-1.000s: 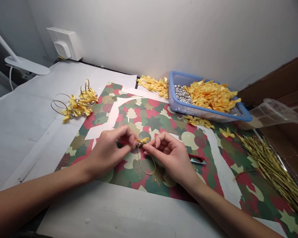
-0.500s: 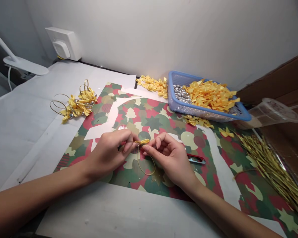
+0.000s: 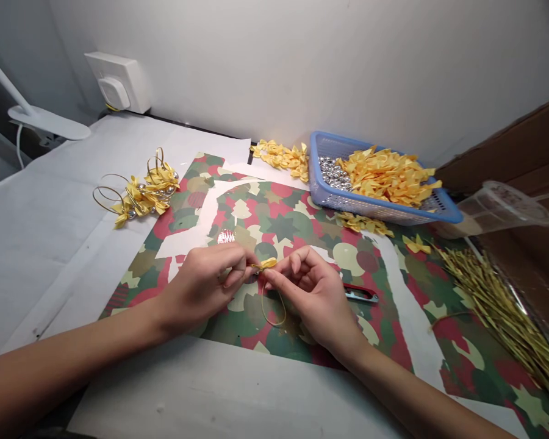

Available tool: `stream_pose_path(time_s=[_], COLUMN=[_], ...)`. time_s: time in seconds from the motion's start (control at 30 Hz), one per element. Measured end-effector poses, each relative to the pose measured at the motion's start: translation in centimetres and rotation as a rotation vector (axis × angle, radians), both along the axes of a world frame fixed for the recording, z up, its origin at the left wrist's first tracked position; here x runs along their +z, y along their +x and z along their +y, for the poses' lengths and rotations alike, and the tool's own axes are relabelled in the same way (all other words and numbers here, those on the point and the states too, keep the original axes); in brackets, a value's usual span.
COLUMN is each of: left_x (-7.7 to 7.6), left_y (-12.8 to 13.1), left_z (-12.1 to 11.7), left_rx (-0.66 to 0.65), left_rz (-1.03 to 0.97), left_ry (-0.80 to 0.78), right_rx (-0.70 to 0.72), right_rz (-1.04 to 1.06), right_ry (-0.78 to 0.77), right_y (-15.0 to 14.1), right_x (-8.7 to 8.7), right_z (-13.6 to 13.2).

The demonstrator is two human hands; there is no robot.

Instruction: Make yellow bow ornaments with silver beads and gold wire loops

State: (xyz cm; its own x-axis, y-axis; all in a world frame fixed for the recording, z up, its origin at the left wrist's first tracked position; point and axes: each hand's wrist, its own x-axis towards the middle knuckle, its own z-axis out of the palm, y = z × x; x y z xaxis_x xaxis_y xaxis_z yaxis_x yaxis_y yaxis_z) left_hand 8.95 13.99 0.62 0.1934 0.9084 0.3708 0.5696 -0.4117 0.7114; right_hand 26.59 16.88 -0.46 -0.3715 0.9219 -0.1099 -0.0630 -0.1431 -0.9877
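Note:
Over the patterned paper (image 3: 283, 228), both my hands meet at a small yellow ribbon bow (image 3: 268, 264). A thin gold cord loop (image 3: 264, 311) hangs below it. My left hand (image 3: 215, 277) pinches the bow's left side, thumb and forefinger closed. From the right, my right hand (image 3: 318, 292) grips the bow and the top of the loop between thumb and fingertips. The fingers hide the spot where cord and ribbon meet. A small cutter (image 3: 361, 294) lies just beyond the right hand.
Finished bows with gold loops and silver bells (image 3: 141, 195) lie at the left. A blue basket (image 3: 384, 210) holds yellow bows (image 3: 388, 174) and silver bells (image 3: 335, 174). Gold cords (image 3: 498, 305) and a tilted clear plastic cup (image 3: 503, 207) are at the right.
The hanging cord loop has become narrower, its left side shifting to the right. My left fingers have moved slightly right and down, while the right hand stays nearly in place.

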Motion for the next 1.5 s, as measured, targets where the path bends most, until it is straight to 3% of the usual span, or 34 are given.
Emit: stream_pose_path(time_s=[0.1, 0.33, 0.67, 0.83, 1.07, 1.2, 1.33, 1.5], left_x=[0.0, 0.0, -0.3, -0.3, -0.5, 0.0, 0.5, 0.1], left_y=[0.1, 0.2, -0.1, 0.0, -0.1, -0.4, -1.0, -1.6], left_z=[0.0, 0.1, 0.2, 0.2, 0.0, -0.4, -1.1, -1.2], left_rx=[0.007, 0.074, 0.107, 0.102, 0.04, -0.063, -0.181, -0.24], left_rz=[-0.044, -0.219, -0.256, -0.181, 0.024, 0.085, 0.132, 0.227], left_ry=[-0.002, -0.171, -0.138, 0.021, 0.311, 0.516, 0.571, 0.743], right_rx=[0.0, -0.004, 0.06, 0.092, 0.082, 0.004, -0.019, 0.006], right_rz=[0.016, 0.005, -0.089, -0.179, -0.151, -0.185, -0.188, -0.188], right_ry=[-0.008, 0.004, 0.068, 0.108, 0.249, 0.492, 0.78, 0.902], right_y=[0.0, 0.1, 0.1, 0.2, 0.3, 0.6, 1.0, 1.2], right_x=[0.0, 0.1, 0.0, 0.3, 0.3, -0.4, -0.9, -0.8], right_z=[0.0, 0.1, 0.2, 0.1, -0.5, -1.0, -1.3, -1.4])
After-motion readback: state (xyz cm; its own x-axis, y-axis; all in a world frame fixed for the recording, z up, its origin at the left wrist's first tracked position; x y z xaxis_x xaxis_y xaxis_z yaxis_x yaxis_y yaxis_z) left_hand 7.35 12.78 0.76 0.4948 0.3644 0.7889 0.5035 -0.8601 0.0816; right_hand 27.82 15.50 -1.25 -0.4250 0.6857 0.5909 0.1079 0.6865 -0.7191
